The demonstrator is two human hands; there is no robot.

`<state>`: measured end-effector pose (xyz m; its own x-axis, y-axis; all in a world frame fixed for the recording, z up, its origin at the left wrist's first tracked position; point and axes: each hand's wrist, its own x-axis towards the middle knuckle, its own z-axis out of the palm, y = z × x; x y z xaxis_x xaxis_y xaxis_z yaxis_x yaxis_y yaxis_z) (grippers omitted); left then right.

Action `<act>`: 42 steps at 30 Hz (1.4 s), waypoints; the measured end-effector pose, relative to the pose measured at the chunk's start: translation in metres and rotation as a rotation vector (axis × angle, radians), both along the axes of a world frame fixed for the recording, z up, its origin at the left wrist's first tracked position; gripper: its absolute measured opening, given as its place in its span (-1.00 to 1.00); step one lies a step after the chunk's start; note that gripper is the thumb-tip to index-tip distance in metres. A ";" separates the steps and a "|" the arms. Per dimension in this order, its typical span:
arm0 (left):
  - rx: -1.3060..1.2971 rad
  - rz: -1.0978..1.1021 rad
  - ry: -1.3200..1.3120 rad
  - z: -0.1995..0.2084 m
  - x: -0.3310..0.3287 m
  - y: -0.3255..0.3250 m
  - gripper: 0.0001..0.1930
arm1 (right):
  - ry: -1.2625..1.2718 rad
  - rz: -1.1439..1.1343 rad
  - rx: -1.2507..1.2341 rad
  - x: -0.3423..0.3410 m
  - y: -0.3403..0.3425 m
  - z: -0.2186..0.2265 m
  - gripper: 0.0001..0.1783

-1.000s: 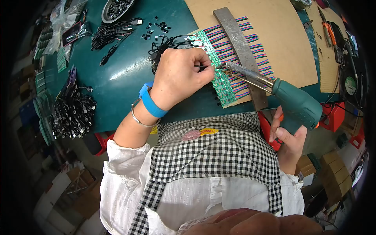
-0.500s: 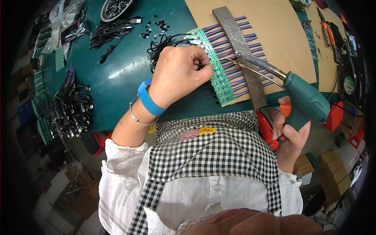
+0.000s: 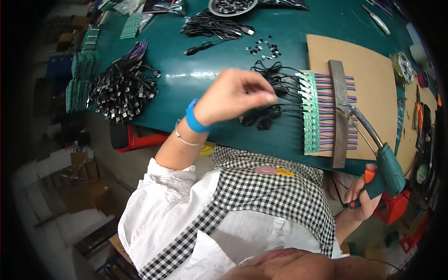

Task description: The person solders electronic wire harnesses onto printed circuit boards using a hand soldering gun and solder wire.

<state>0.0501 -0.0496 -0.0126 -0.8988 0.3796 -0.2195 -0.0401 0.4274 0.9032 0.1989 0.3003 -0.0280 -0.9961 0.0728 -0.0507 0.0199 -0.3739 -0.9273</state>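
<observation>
My left hand (image 3: 237, 97) hovers over the green table, left of the circuit boards. Its fingers are loosely curled with the thumb apart, slightly blurred, and nothing shows between them. Beside its fingertips lie black cables (image 3: 280, 88), their ends reaching the upper part of a strip of green circuit boards (image 3: 311, 126). Thin coloured wires (image 3: 351, 136) run from the boards under a flat metal bar (image 3: 339, 126). My right hand (image 3: 366, 200) is wrapped round the handle of a teal soldering gun (image 3: 390, 170) with an orange trigger. The gun's tip is over the bar.
A brown board (image 3: 373, 74) lies under the strip. To the left sit a heap of black cables (image 3: 123, 91) and stacked green boards (image 3: 80, 84). Farther back are a cable bundle (image 3: 210, 27), small black parts (image 3: 263, 48) and a bowl of parts (image 3: 232, 6). Orange-handled pliers (image 3: 418, 114) lie right.
My left hand has moved off the boards to the left and its pinch has loosened. The view has shifted, showing more of the left side. The right hand still grips the soldering gun.
</observation>
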 end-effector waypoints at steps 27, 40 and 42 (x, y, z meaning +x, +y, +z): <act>-0.622 0.258 0.822 -0.074 -0.065 -0.086 -0.86 | 0.009 0.051 -0.013 -0.016 -0.017 0.007 -0.28; 0.318 -0.119 -0.295 0.028 0.035 0.049 -0.88 | 0.033 0.089 0.104 -0.047 -0.068 0.014 -0.29; 0.319 -0.186 -0.278 0.016 0.036 0.063 -0.89 | -0.029 0.121 0.105 -0.049 -0.078 0.019 -0.31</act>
<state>0.0864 0.0137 0.0035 -0.7326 0.6164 -0.2887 -0.2488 0.1524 0.9565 0.1497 0.2228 -0.0091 -0.9961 -0.0408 -0.0782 0.0863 -0.2685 -0.9594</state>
